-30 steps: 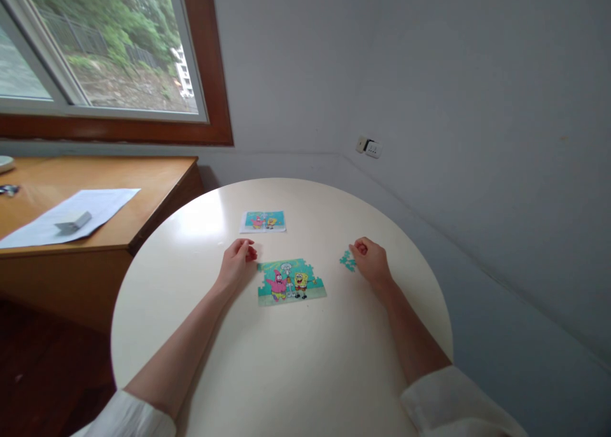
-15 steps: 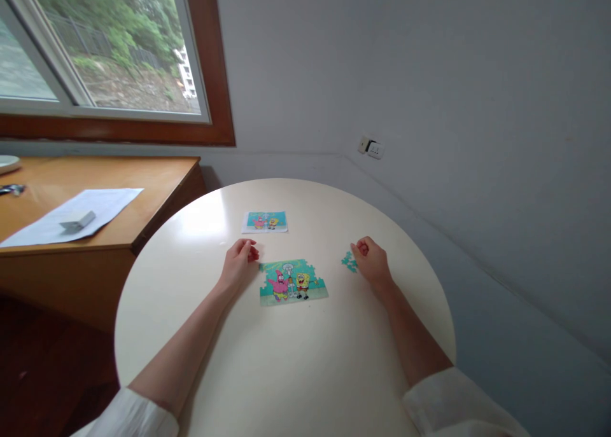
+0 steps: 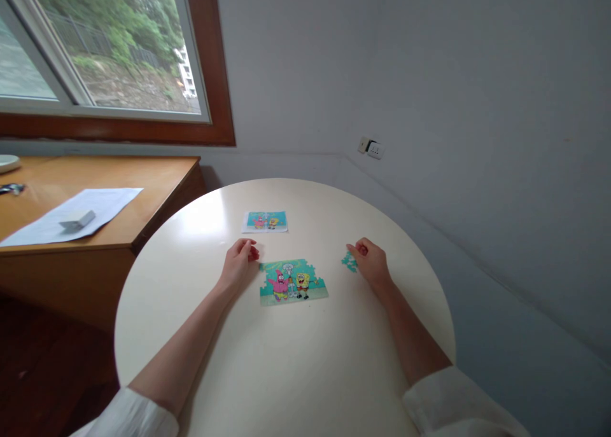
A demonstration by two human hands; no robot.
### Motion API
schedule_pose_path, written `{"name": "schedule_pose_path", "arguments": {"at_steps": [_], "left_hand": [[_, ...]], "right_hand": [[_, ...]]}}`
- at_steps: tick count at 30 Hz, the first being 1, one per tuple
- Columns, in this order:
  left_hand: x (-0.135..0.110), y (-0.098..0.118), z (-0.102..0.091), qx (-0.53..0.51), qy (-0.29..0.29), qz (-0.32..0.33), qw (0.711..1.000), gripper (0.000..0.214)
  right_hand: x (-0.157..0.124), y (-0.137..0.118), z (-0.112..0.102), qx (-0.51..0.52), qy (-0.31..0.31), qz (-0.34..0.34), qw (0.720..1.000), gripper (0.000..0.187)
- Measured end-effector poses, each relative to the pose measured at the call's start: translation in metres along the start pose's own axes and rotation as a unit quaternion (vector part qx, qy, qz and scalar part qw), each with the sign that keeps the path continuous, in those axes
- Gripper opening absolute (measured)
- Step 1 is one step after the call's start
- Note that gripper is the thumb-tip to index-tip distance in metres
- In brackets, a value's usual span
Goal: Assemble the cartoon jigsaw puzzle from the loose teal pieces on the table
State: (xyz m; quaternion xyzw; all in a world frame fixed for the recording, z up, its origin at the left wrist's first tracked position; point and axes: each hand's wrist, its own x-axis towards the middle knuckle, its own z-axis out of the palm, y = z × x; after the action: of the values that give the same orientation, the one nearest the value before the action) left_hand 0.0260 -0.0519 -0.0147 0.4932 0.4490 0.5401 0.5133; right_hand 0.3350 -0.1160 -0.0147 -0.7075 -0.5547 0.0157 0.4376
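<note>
A partly assembled jigsaw puzzle [image 3: 289,283] with cartoon figures on a teal ground lies flat on the round table, its upper corners and right side ragged. My left hand [image 3: 241,259] rests just beyond its upper left corner, fingers curled inward; whether anything is in them is hidden. A small cluster of loose teal puzzle pieces [image 3: 350,261] lies right of the puzzle. Over the cluster's right edge is my right hand [image 3: 371,260], fingers curled and thumb reaching left across the pieces. What its fingers hold, if anything, cannot be made out.
A small picture sheet [image 3: 265,221] with similar figures lies behind the puzzle on the white round table [image 3: 305,367]. At left stands a wooden desk [image 3: 162,176] with white paper [image 3: 105,201] and a small pale block [image 3: 77,219]. Walls stand behind and right.
My right thumb has shifted slightly left over the loose pieces and away from the curled fingers. My left hand and the assembled puzzle look the same.
</note>
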Motion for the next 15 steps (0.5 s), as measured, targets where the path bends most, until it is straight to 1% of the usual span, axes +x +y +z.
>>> {"name": "schedule_pose_path", "arguments": {"at_steps": [5, 8, 11, 15], "left_hand": [[-0.0010, 0.0014, 0.0004, 0.002, 0.001, -0.001, 1.000, 0.035], [-0.0010, 0.0015, 0.0002, 0.003, 0.001, -0.002, 1.000, 0.035], [-0.0008, 0.0013, -0.0001, 0.002, -0.001, 0.002, 1.000, 0.034], [-0.0005, 0.0013, -0.0001, 0.004, 0.000, 0.004, 1.000, 0.035]], "right_hand": [[0.0002, 0.0012, 0.0002, -0.004, 0.002, -0.010, 1.000, 0.034], [0.0005, 0.0018, 0.0001, -0.032, -0.006, 0.004, 0.999, 0.034], [0.0000, 0.0016, -0.0003, -0.114, -0.019, 0.024, 0.993, 0.031], [-0.0016, 0.0013, 0.0007, -0.232, -0.045, 0.045, 0.971, 0.024]]}}
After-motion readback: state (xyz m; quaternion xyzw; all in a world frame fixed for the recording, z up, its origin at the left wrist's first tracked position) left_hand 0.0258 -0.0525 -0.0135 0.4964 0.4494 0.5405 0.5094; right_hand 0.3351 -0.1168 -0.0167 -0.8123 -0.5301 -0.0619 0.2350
